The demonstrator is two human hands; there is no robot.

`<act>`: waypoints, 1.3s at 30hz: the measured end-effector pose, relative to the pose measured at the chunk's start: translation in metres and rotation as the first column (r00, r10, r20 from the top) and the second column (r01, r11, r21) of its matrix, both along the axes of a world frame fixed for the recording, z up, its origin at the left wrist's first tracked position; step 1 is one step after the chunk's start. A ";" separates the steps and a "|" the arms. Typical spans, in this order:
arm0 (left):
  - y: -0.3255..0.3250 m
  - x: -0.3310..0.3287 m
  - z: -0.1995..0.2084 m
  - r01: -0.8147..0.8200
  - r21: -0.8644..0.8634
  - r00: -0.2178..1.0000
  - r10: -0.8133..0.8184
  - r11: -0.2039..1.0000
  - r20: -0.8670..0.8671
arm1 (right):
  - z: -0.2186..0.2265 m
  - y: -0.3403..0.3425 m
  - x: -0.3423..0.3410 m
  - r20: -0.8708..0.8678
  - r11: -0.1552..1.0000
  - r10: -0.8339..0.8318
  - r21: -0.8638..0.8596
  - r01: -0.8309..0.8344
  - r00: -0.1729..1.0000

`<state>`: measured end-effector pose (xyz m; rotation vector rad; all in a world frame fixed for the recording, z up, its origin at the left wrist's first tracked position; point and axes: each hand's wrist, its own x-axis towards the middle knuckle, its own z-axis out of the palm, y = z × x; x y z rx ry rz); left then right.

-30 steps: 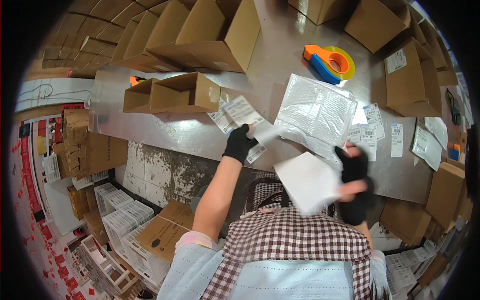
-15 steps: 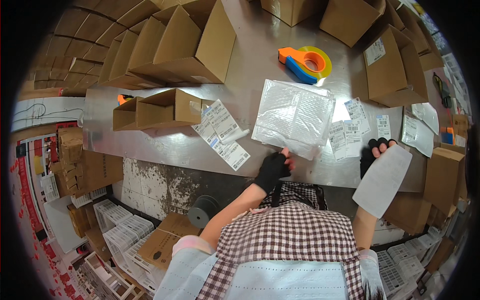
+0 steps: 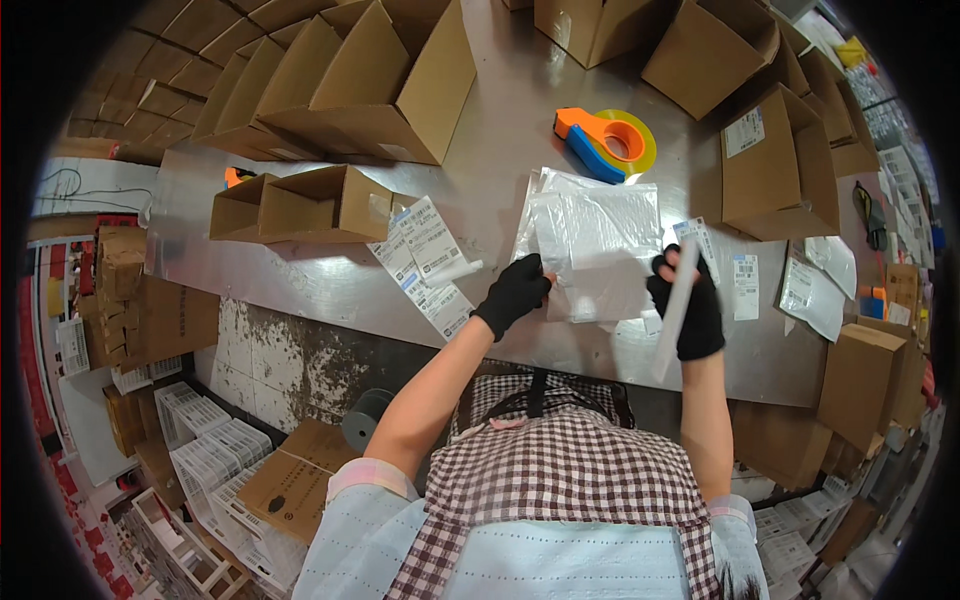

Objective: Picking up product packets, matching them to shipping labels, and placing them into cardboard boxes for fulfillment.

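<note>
Silvery-white bubble bags [image 3: 605, 225] lie overlapping on the metal table in front of me, the top one set slightly askew. At their lower left edge, my left hand [image 3: 514, 296], in a black fingerless glove, is closed with its fingertips pinching the top bag's edge. My right hand [image 3: 697, 315], gloved the same way, is closed on a blank white paper sheet [image 3: 676, 310], seen almost edge-on just right of the bags. Printed labels [image 3: 745, 285] lie beside and partly behind that hand. More label strips [image 3: 428, 262] are left of my left hand.
An orange and blue tape dispenser [image 3: 604, 145] with yellow tape sits just beyond the bags. Open cardboard boxes stand at the far left [image 3: 365, 90] and right [image 3: 775, 165]. A low divided box [image 3: 300, 205] is at left. White packets [image 3: 812, 285] lie at the right edge.
My right hand has brought the white sheet leftward to the bags and turned it edge-on. My left hand has moved up and left onto the bags' edge, and the top bag has shifted.
</note>
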<state>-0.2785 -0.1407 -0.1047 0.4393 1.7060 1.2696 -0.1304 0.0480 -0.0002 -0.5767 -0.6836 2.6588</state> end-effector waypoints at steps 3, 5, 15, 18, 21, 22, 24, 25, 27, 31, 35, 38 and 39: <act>0.008 0.012 0.023 -0.103 -0.158 0.946 0.048 0.982 -0.322 | -0.041 0.012 -0.024 0.084 0.997 0.021 0.066 -0.027 0.996; 0.017 0.019 0.036 -0.247 -0.168 0.837 0.122 0.954 -0.533 | -0.051 0.014 -0.034 0.124 0.998 0.054 0.036 -0.059 0.991; 0.029 0.012 0.012 0.242 -0.127 0.209 -0.180 0.962 -0.961 | -0.076 0.002 -0.048 0.137 0.995 0.011 0.097 -0.024 0.991; 0.003 0.012 0.006 0.308 -0.142 0.217 -0.215 0.941 -0.952 | -0.078 0.003 -0.049 0.155 0.989 0.013 0.143 -0.035 0.988; -0.024 0.014 0.013 0.388 -0.250 0.178 -0.338 0.887 -0.924 | -0.081 0.001 -0.053 0.174 0.985 -0.013 0.170 -0.017 0.985; -0.029 0.015 0.017 0.394 -0.250 0.175 -0.339 0.885 -0.925 | -0.081 0.002 -0.051 0.173 0.985 -0.021 0.171 -0.009 0.985; -0.037 0.019 0.026 0.270 -0.232 0.285 -0.308 0.934 -0.908 | -0.073 -0.002 -0.048 0.164 0.959 -0.048 0.283 -0.001 0.985; -0.039 0.022 0.031 0.146 -0.049 0.311 -0.093 0.988 -0.946 | -0.070 -0.004 -0.048 0.189 0.937 -0.068 0.350 -0.003 0.980; -0.040 0.027 0.036 -0.002 0.067 0.584 0.056 0.998 -0.810 | -0.056 -0.010 -0.046 0.265 0.912 -0.084 0.410 -0.033 0.960; -0.032 0.040 0.037 -0.285 0.153 0.945 0.304 0.946 -0.123 | -0.055 -0.015 -0.044 0.357 0.799 -0.181 0.596 -0.075 0.916; -0.025 0.050 0.042 -0.268 0.126 0.963 0.260 0.955 0.072 | -0.055 -0.018 -0.045 0.362 0.762 -0.203 0.642 -0.086 0.910; -0.023 0.055 0.037 -0.254 0.115 0.967 0.250 0.960 0.052 | -0.055 -0.019 -0.047 0.346 0.702 -0.221 0.706 -0.098 0.912; -0.023 0.057 0.036 -0.325 0.089 0.945 0.319 0.942 0.077 | -0.055 -0.018 -0.048 0.365 0.700 -0.216 0.704 -0.116 0.906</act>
